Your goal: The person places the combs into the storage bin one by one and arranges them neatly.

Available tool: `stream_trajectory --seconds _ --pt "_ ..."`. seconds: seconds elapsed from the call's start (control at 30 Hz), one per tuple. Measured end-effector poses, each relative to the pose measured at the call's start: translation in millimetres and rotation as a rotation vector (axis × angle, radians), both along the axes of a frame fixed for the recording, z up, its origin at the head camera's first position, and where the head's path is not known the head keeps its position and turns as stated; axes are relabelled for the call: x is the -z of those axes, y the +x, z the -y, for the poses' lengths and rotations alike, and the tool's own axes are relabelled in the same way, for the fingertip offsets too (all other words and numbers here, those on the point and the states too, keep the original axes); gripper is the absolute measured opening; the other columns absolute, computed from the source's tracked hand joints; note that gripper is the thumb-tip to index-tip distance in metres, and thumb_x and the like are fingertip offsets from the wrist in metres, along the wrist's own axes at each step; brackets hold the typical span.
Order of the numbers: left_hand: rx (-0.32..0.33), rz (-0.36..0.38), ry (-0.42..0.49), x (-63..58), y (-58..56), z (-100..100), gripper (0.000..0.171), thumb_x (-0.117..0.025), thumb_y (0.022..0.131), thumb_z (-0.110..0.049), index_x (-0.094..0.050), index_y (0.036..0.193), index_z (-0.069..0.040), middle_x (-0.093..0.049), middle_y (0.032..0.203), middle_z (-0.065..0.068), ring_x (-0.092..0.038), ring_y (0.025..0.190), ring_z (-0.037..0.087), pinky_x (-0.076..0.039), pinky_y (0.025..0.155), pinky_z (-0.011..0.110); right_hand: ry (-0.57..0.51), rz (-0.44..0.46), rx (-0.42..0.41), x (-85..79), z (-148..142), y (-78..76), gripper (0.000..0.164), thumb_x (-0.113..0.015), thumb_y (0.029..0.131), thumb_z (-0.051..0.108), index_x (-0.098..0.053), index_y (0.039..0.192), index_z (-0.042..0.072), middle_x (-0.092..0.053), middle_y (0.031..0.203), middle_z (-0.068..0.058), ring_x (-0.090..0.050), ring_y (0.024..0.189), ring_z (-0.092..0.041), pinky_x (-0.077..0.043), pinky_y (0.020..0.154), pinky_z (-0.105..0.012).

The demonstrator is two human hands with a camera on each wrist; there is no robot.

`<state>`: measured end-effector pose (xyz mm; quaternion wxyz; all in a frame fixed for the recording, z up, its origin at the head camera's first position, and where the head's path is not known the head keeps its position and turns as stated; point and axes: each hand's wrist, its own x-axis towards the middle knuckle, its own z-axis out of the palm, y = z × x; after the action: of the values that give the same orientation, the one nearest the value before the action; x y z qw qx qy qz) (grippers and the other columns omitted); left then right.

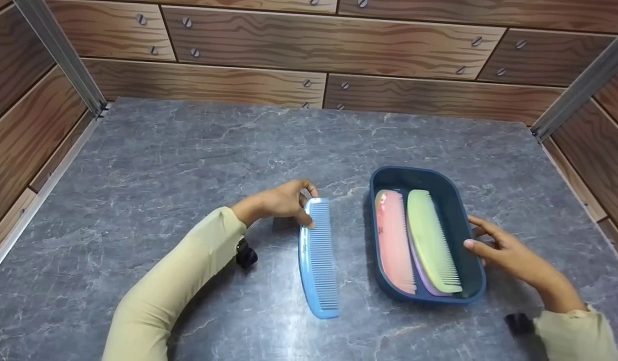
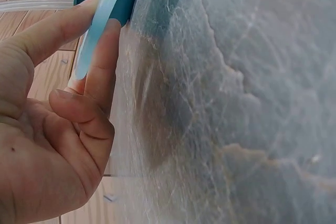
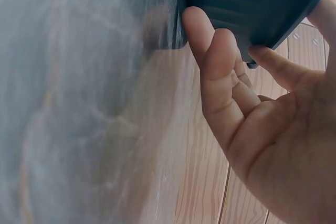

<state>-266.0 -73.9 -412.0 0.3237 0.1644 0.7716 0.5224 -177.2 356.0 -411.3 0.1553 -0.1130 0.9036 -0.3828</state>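
A blue comb point(image 1: 319, 265) stands on its long side near the middle of the table, teeth facing right in the head view. My left hand point(image 1: 283, 200) pinches its far end between thumb and fingers; the left wrist view shows the comb point(image 2: 100, 35) edge-on between the fingertips. To the right sits a dark blue tub point(image 1: 424, 173) holding a pink comb point(image 1: 393, 240), a light green comb point(image 1: 429, 235) and a purple comb point(image 1: 423, 273) mostly hidden under the green one. My right hand point(image 1: 509, 255) rests against the tub's right side, thumb tip at the rim, fingers loosely bent along the outer wall.
The grey marbled tabletop point(image 1: 198, 150) is bounded by a wood-patterned wall point(image 1: 298, 45) at the back and similar panels at both sides. Metal posts point(image 1: 63, 55) stand at the back corners. A black wrist strap piece point(image 1: 246, 254) hangs below the left cuff.
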Motion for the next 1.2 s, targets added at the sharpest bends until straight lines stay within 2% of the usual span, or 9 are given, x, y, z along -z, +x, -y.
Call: stream_trajectory --seconds 0.23,0.4,0.5,0.63,0.9,1.0,1.2 --pt "-0.011 0.028 0.031 0.5 0.7 0.6 0.054 -0.072 0.066 0.013 -0.042 0.108 -0.005 -0.066 0.088 0.011 -0.065 0.073 0.015 -0.053 0.063 0.025 0.000 0.027 0.001 -2.4 2.2 0.0 0.062 -0.047 0.097 0.023 -0.016 0.146 0.003 -0.041 0.123 -0.024 -0.054 0.089 0.004 -0.050 0.069 -0.026" --pt "-0.013 0.026 0.050 -0.9 2.1 0.7 0.056 -0.072 0.069 0.011 -0.043 0.114 -0.007 -0.067 0.094 0.016 -0.066 0.076 0.017 -0.054 0.063 0.027 0.010 0.014 -0.002 -1.9 3.0 -0.9 0.062 -0.047 0.096 0.024 -0.017 0.146 0.002 -0.043 0.121 -0.024 -0.054 0.088 0.004 -0.050 0.069 -0.026" --pt "-0.023 0.041 0.086 -2.0 3.5 -0.1 0.057 -0.071 0.070 0.011 -0.044 0.117 -0.007 -0.067 0.099 0.019 -0.067 0.079 0.019 -0.055 0.067 0.029 0.010 0.007 0.001 -0.5 2.7 -1.1 0.061 -0.048 0.096 0.023 -0.019 0.145 0.002 -0.045 0.119 -0.023 -0.055 0.087 0.004 -0.050 0.068 -0.026" --pt "-0.074 0.050 0.167 -4.6 5.4 -2.7 0.056 -0.068 0.069 0.013 -0.046 0.116 -0.006 -0.066 0.102 0.022 -0.068 0.082 0.022 -0.055 0.074 0.034 0.013 0.000 0.003 0.3 2.1 -1.0 0.060 -0.048 0.096 0.022 -0.019 0.145 0.002 -0.045 0.120 -0.023 -0.054 0.087 0.005 -0.050 0.067 -0.026" --pt "-0.187 0.017 0.265 -10.1 6.2 -7.6 0.054 -0.065 0.070 0.011 -0.050 0.118 -0.010 -0.066 0.102 0.022 -0.068 0.082 0.023 -0.055 0.076 0.040 0.025 -0.007 0.008 2.6 3.6 -0.8 0.061 -0.049 0.096 0.023 -0.020 0.145 0.002 -0.046 0.116 -0.022 -0.054 0.085 0.003 -0.050 0.066 -0.026" --pt "-0.200 -0.010 0.288 -14.3 5.5 -9.8 0.054 -0.064 0.071 0.010 -0.051 0.118 -0.012 -0.067 0.099 0.021 -0.068 0.080 0.022 -0.055 0.073 0.040 0.022 -0.007 0.006 2.1 4.0 -1.2 0.061 -0.049 0.096 0.023 -0.020 0.145 0.002 -0.047 0.114 -0.021 -0.054 0.084 0.002 -0.050 0.066 -0.027" --pt "-0.182 -0.056 0.335 -26.1 3.3 -18.5 0.054 -0.064 0.072 0.007 -0.051 0.120 -0.015 -0.068 0.099 0.019 -0.068 0.080 0.021 -0.055 0.068 0.037 0.008 0.007 0.005 -0.5 3.1 -0.8 0.062 -0.048 0.096 0.023 -0.018 0.145 0.001 -0.045 0.109 -0.017 -0.054 0.082 -0.001 -0.051 0.064 -0.028"
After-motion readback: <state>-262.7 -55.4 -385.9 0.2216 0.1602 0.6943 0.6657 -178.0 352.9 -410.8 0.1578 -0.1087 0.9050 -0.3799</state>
